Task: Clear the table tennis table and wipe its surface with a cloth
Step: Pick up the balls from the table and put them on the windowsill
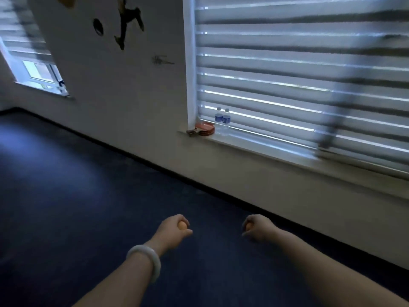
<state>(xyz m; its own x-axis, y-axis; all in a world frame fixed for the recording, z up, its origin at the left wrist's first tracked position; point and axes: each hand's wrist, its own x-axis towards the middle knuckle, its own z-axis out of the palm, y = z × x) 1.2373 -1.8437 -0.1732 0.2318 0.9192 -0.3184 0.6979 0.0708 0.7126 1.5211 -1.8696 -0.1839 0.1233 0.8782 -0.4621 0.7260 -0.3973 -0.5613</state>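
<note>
A small, smooth orange ball (182,225) sits inside the curled fingers (187,232) of the left hand (174,229), its round face showing between thumb and forefinger. A second orange ball (248,227) is tucked in the right hand (257,227), whose fingers (245,233) wrap round it so that only a sliver of it shows on the inner side. Both hands are held out over the dark blue floor (66,185), apart from each other, with nothing between them. A pale, glossy round bangle (145,261) circles the left wrist, back from the fingers.

Well beyond the fingers and above them in the view, a pale window sill (254,146) runs along the wall. On its near end lie flat red table tennis paddles (204,129), stacked, their wooden handles pointing left toward the sill's edge. Just to the right of the paddles and touching or nearly touching them stand two clear plastic water bottles (223,120), upright, with blue labels and white caps; how full they are I cannot tell. Behind them hangs a striped blind (298,74) of alternating sheer and solid bands. To the left the plain wall carries dark decals (128,21), and a second window (37,72) shows farther off.
</note>
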